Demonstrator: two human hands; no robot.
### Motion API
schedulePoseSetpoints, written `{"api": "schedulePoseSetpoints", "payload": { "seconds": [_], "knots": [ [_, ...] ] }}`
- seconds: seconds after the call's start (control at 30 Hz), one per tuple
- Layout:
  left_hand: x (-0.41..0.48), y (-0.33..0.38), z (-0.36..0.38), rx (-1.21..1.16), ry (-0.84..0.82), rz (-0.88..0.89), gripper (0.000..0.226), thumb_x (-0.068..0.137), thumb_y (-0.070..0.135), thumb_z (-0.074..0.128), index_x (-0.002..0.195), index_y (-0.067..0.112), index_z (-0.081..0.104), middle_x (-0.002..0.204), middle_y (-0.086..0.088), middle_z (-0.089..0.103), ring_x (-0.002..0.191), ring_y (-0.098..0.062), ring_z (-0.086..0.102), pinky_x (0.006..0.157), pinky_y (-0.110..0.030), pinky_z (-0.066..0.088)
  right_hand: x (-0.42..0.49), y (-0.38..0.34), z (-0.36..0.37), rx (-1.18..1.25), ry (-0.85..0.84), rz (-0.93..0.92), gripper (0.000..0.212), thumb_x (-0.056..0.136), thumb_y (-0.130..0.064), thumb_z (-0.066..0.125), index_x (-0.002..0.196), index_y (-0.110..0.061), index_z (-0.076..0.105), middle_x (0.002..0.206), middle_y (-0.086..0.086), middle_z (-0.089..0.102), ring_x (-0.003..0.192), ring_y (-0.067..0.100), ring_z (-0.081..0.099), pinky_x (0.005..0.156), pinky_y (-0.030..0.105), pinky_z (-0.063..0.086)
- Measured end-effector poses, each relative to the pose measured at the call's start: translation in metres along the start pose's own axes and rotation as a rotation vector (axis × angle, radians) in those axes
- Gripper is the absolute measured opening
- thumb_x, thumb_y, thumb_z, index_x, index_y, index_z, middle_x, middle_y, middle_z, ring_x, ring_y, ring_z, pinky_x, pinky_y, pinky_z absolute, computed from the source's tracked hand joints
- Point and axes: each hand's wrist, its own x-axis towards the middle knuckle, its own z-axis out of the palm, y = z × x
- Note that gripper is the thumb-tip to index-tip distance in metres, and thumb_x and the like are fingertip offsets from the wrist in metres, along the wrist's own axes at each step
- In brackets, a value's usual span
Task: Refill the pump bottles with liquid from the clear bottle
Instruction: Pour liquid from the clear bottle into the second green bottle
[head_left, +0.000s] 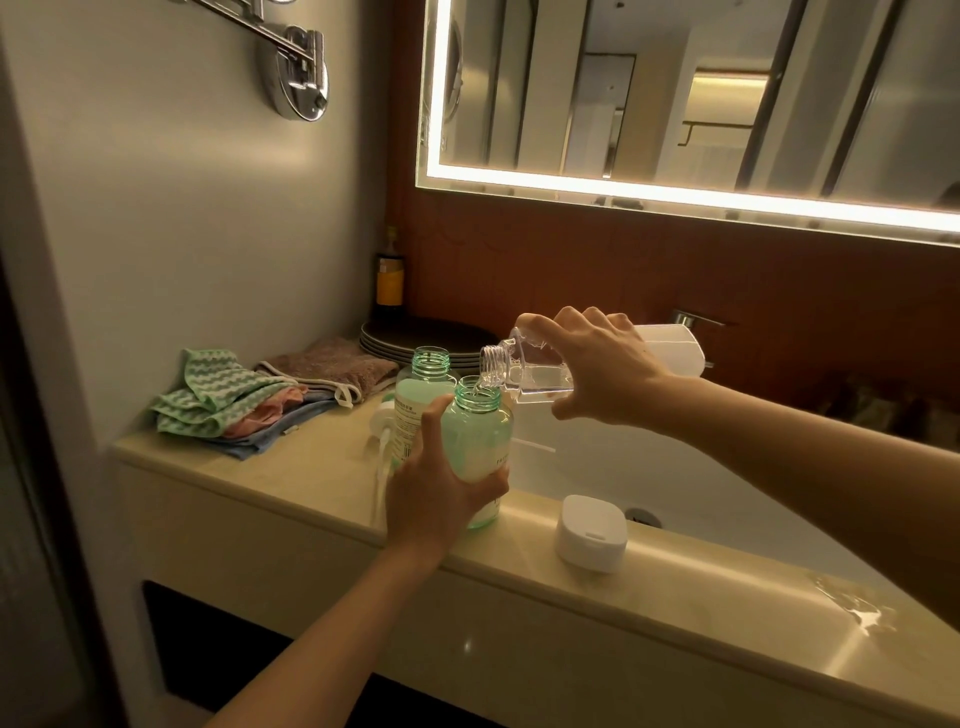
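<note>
My left hand (436, 483) grips a green pump bottle (480, 441) with its neck uncapped, standing at the sink's front left corner. My right hand (597, 364) holds the clear bottle (530, 371) tipped on its side, its mouth just above the green bottle's neck, and a thin stream of clear liquid runs in. A second green bottle (421, 395), also uncapped, stands just behind and to the left. A white pump head with its tube (383, 441) lies on the counter beside it.
A white cap or lid (590, 532) rests on the counter's front edge (311, 488). Folded cloths (234, 405) and a brown towel (332, 364) lie at the left, dark plates (415, 338) and a dark bottle (389, 280) behind. The white sink basin (597, 467) lies right.
</note>
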Motion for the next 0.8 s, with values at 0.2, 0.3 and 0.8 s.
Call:
{"api": "schedulePoseSetpoints", "payload": {
  "seconds": [0.2, 0.3, 0.8],
  "knots": [
    [-0.0002, -0.0003, -0.0009, -0.001, -0.003, 0.0, 0.092, 0.066, 0.047, 0.076, 0.138, 0.026, 0.023, 0.133, -0.005, 0.046, 0.11, -0.025, 0.052, 0.076, -0.024, 0.039, 0.0003, 0.0004, 0.0005, 0.0, 0.001, 0.002, 0.093, 0.071, -0.041, 0.075, 0.143, -0.032, 0.019, 0.128, 0.004, 0.046, 0.114, 0.024, 0.044, 0.1, 0.039, 0.033],
    [-0.0006, -0.0003, -0.0006, 0.001, -0.003, 0.005, 0.092, 0.066, 0.048, 0.075, 0.138, 0.025, 0.024, 0.133, -0.005, 0.047, 0.109, -0.025, 0.053, 0.076, -0.024, 0.04, -0.0004, 0.0004, 0.0004, 0.004, 0.0, 0.0, 0.093, 0.071, -0.04, 0.075, 0.144, -0.032, 0.018, 0.128, 0.005, 0.046, 0.114, 0.024, 0.044, 0.1, 0.039, 0.033],
    [-0.0009, -0.0013, -0.0005, 0.005, -0.011, 0.003, 0.092, 0.066, 0.05, 0.074, 0.132, 0.04, 0.011, 0.133, -0.004, 0.047, 0.108, -0.025, 0.054, 0.075, -0.025, 0.042, 0.0002, -0.0001, -0.0014, -0.007, -0.007, -0.013, 0.092, 0.071, -0.04, 0.075, 0.144, -0.032, 0.018, 0.128, 0.005, 0.045, 0.114, 0.024, 0.043, 0.1, 0.039, 0.032]
  ]
}}
